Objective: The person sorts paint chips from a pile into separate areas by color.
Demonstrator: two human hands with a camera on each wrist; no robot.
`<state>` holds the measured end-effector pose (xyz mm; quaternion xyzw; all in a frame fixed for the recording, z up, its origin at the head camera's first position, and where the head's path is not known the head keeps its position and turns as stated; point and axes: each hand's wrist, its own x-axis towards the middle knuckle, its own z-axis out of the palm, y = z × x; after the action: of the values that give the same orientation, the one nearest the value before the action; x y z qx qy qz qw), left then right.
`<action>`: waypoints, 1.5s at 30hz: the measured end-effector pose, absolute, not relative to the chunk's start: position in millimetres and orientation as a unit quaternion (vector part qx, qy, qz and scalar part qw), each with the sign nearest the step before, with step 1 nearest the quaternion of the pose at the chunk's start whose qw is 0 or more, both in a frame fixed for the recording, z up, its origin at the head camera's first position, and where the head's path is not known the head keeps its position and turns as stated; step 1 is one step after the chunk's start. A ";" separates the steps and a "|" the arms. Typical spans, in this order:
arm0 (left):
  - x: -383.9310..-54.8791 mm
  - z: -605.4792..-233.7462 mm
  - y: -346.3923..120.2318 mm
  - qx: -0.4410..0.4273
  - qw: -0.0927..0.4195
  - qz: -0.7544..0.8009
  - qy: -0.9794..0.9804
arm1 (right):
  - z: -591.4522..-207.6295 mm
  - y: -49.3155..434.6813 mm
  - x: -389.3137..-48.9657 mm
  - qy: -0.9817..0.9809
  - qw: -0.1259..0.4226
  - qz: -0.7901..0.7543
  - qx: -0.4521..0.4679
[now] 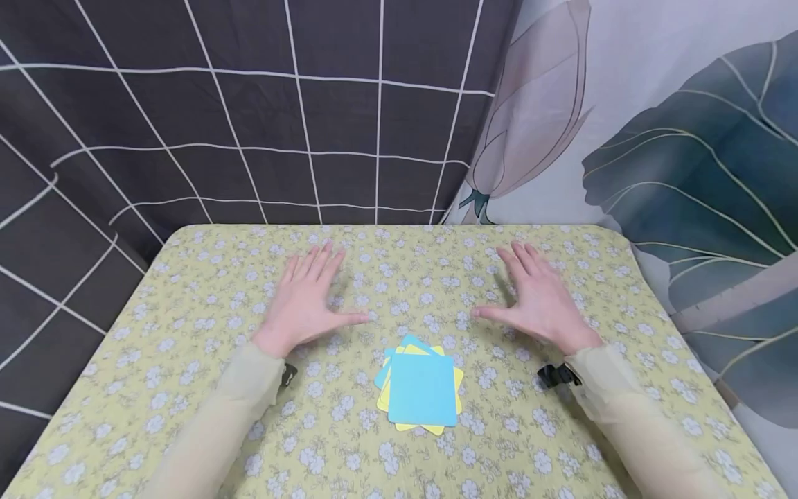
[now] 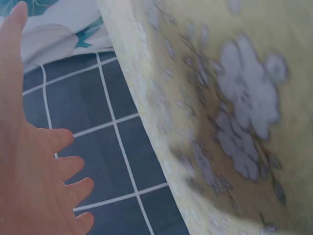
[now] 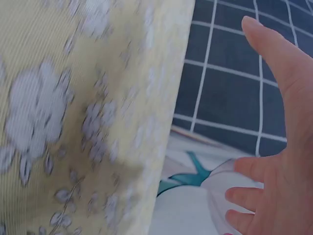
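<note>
A loose stack of square cards lies on the floral tablecloth in the head view, with a light blue card (image 1: 422,390) on top. Yellow cards (image 1: 383,400) and more blue ones stick out at angles beneath it. To the left and beyond the stack, my left hand (image 1: 307,303) is spread over the cloth, thumb pointing inward, holding nothing. My right hand (image 1: 541,305) mirrors it on the right, its fingers extended and thumb toward the middle. Both wrist views show outstretched fingers (image 2: 73,169) and bare palms, with shadows on the cloth beside them.
The table (image 1: 206,291) wears a yellow cloth with pale flowers. A dark curtain with a white grid (image 1: 249,111) hangs behind and to the left; a curtain with large leaves (image 1: 704,166) hangs on the right. Dark straps (image 1: 557,375) sit at the wrists.
</note>
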<state>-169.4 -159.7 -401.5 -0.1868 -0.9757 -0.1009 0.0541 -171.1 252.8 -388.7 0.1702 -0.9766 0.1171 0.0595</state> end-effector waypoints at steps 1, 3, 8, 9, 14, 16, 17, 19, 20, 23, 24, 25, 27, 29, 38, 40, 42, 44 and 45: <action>-167.8 -401.2 -158.3 -0.190 0.054 -0.102 -0.975 | -387.6 251.1 -169.5 -0.976 0.062 0.121 0.173; -164.5 -400.3 -155.0 -0.199 0.055 -0.108 -0.972 | -385.2 247.5 -165.9 -0.974 0.064 0.128 0.176; -154.1 -396.9 -144.6 -0.229 0.061 -0.128 -0.963 | -376.5 237.3 -154.0 -0.968 0.068 0.147 0.190; -151.6 -396.6 -142.2 -0.235 0.061 -0.135 -0.961 | -374.7 235.3 -151.1 -0.967 0.070 0.149 0.194; -138.7 -394.8 -130.3 -0.258 0.058 -0.152 -0.952 | -368.5 225.4 -136.9 -0.960 0.078 0.152 0.221; -133.6 -394.9 -125.9 -0.265 0.055 -0.157 -0.950 | -367.0 221.7 -131.4 -0.957 0.078 0.154 0.232; -130.8 -395.0 -123.6 -0.268 0.051 -0.162 -0.948 | -366.4 219.7 -128.8 -0.956 0.076 0.155 0.238; -125.2 -394.9 -118.9 -0.278 0.043 -0.171 -0.944 | -365.7 215.7 -123.6 -0.952 0.071 0.158 0.250; -122.5 -395.2 -116.6 -0.283 0.039 -0.177 -0.942 | -365.8 213.4 -121.0 -0.951 0.068 0.159 0.256; -112.9 -396.0 -109.5 -0.308 0.024 -0.186 -0.933 | -367.1 206.1 -112.0 -0.947 0.056 0.158 0.274; -109.7 -396.9 -107.4 -0.317 0.018 -0.188 -0.930 | -368.1 203.5 -108.9 -0.945 0.052 0.159 0.280; -106.4 -397.7 -105.2 -0.328 0.011 -0.189 -0.926 | -369.5 200.7 -105.5 -0.944 0.047 0.158 0.285; -100.1 -399.6 -101.0 -0.348 -0.006 -0.196 -0.917 | -373.5 195.7 -99.0 -0.942 0.036 0.159 0.294; -94.8 -402.9 -97.1 -0.361 -0.026 -0.203 -0.910 | -379.2 190.9 -93.3 -0.939 0.024 0.160 0.302; -80.4 -414.4 -88.7 -0.379 -0.094 -0.210 -0.896 | -406.2 182.0 -76.6 -0.921 -0.045 0.191 0.337; -79.9 -416.1 -88.4 -0.378 -0.095 -0.210 -0.897 | -409.5 181.8 -74.8 -0.920 -0.052 0.193 0.338; -79.4 -417.1 -88.5 -0.376 -0.096 -0.213 -0.897 | -411.9 181.8 -73.8 -0.920 -0.056 0.194 0.336; -79.0 -417.5 -88.7 -0.376 -0.095 -0.215 -0.896 | -413.6 182.0 -73.3 -0.922 -0.059 0.193 0.331; -78.7 -417.3 -88.9 -0.376 -0.095 -0.216 -0.896 | -414.1 182.2 -73.2 -0.922 -0.060 0.194 0.329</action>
<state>-78.7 -88.9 -417.3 -0.3756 -0.8964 -0.2157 -0.0947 -73.2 182.2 -414.1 0.3291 -0.9222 0.1937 -0.0601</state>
